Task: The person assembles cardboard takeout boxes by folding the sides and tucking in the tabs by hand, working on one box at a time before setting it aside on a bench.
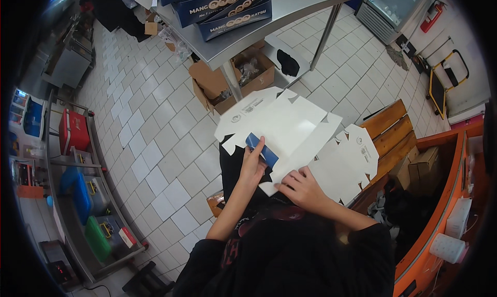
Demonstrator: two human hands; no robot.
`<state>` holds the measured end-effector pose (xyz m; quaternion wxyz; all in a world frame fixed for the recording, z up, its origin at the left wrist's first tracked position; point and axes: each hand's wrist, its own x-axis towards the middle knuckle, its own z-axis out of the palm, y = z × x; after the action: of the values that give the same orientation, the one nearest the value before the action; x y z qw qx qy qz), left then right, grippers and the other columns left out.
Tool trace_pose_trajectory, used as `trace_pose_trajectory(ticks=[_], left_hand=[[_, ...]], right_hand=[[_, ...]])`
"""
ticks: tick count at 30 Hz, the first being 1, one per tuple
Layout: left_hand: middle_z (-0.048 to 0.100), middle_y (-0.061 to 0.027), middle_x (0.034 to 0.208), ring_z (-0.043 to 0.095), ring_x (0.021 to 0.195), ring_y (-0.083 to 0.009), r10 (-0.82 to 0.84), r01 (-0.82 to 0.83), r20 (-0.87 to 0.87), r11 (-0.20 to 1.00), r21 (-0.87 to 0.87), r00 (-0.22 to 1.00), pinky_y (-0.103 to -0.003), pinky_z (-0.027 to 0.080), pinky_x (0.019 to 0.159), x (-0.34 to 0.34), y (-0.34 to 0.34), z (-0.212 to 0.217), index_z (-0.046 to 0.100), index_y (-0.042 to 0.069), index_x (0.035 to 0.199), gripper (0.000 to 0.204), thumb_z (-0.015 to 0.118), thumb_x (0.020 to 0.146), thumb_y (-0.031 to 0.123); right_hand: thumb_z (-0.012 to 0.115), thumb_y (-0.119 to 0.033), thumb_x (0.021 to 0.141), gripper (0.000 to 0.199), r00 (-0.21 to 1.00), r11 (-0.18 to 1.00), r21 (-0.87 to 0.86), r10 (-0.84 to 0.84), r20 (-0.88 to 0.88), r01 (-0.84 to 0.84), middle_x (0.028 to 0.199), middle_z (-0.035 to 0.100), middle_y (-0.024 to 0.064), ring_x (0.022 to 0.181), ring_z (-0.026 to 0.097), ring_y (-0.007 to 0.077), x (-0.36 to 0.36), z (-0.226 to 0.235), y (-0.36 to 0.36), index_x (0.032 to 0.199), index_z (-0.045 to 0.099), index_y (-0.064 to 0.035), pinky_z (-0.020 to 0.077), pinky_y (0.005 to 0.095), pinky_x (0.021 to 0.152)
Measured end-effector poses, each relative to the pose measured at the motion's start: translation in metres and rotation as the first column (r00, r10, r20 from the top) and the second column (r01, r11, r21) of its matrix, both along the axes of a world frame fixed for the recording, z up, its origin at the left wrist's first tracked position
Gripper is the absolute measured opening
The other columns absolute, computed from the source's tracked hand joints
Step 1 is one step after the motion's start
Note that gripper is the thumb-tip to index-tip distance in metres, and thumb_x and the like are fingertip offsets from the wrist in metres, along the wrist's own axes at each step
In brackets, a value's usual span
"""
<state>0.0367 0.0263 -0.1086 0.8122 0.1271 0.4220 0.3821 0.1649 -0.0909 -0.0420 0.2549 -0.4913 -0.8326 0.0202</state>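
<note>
Across my lap lies an unfolded white cardboard box blank [282, 116] with notched edges, its plain inner side up. A folded-over flap [269, 156] shows the blue outer side. My left hand [251, 167] grips that blue flap, thumb on top and the other fingers partly hidden beneath. At the near corner of the same blank, my right hand [300, 187] has its fingers curled over the edge of a white side strip. A second white box blank [344, 165] lies flat under it to the right, on a wooden slatted bench [391, 136].
Stacked blue boxes [235, 23] stand on a steel table [305, 12] ahead, with an open brown carton [259, 72] beneath. To the left is a metal rack [121, 245] with coloured lids and a red cooler [73, 131]. An orange cabinet [440, 193] borders the right.
</note>
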Motion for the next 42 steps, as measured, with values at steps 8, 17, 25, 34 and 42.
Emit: trace_pose_trajectory(ticks=[8,17,25,34,42], left_hand=[[0.054,-0.0088,0.092,0.055,0.078,-0.0152,0.283,-0.062,-0.417,0.88,0.47,0.864,-0.026,0.046,0.064,0.015,-0.027,0.006,0.035,-0.003,0.112,0.05,0.067,0.082,0.021],[0.046,-0.022,0.121,0.051,0.11,-0.0277,-0.09,0.559,-0.623,0.553,0.617,0.777,-0.033,0.041,0.09,-0.026,-0.023,0.019,0.006,0.001,0.14,0.102,0.076,0.07,0.027],[0.024,-0.017,0.141,0.03,0.129,-0.0264,-0.227,0.597,-0.554,0.368,0.713,0.801,-0.035,0.029,0.102,-0.031,-0.025,0.09,0.006,0.01,0.143,0.1,0.073,0.068,0.011],[0.016,-0.009,0.147,0.012,0.135,-0.0379,0.252,0.839,-0.802,-0.122,0.53,0.542,-0.06,0.018,0.103,-0.033,-0.01,0.119,0.019,0.017,0.142,0.091,0.069,0.067,0.01],[0.027,-0.012,0.143,0.023,0.132,-0.0344,0.15,0.631,-0.65,0.155,0.76,0.745,-0.04,0.027,0.106,-0.017,-0.023,0.136,0.023,0.009,0.139,0.085,0.07,0.067,0.007]], right_hand=[[0.061,-0.007,0.077,0.007,0.753,0.871,-0.413,-0.456,-0.474,0.267,0.067,0.053,0.0083,0.058,0.052,0.0239,-0.003,-0.015,0.032,0.077,0.055,-0.0029,0.036,0.0344,0.059],[0.062,-0.004,0.082,0.014,0.257,0.822,-0.503,-0.443,-0.859,-0.267,0.084,0.057,0.0056,0.083,0.059,0.0157,-0.003,-0.031,0.041,0.09,0.05,-0.0034,0.0467,0.0252,0.073],[0.038,-0.022,0.096,0.024,0.389,0.751,-0.575,-0.448,-0.805,-0.326,0.088,0.06,0.0082,0.082,0.058,0.014,0.021,0.012,0.058,0.103,0.048,-0.0011,0.0455,0.0266,0.072],[0.055,-0.016,0.088,0.018,0.077,0.888,-0.454,-0.448,-0.89,-0.079,0.081,0.058,0.0034,0.074,0.055,0.0133,0.054,0.065,0.057,0.097,0.054,-0.0007,0.0452,0.0274,0.065],[0.071,-0.001,0.072,0.027,0.038,0.902,-0.422,-0.427,-0.904,0.088,0.065,0.051,0.0006,0.055,0.05,0.0105,0.011,0.033,0.034,0.093,0.054,-0.0027,0.0416,0.0216,0.052]])
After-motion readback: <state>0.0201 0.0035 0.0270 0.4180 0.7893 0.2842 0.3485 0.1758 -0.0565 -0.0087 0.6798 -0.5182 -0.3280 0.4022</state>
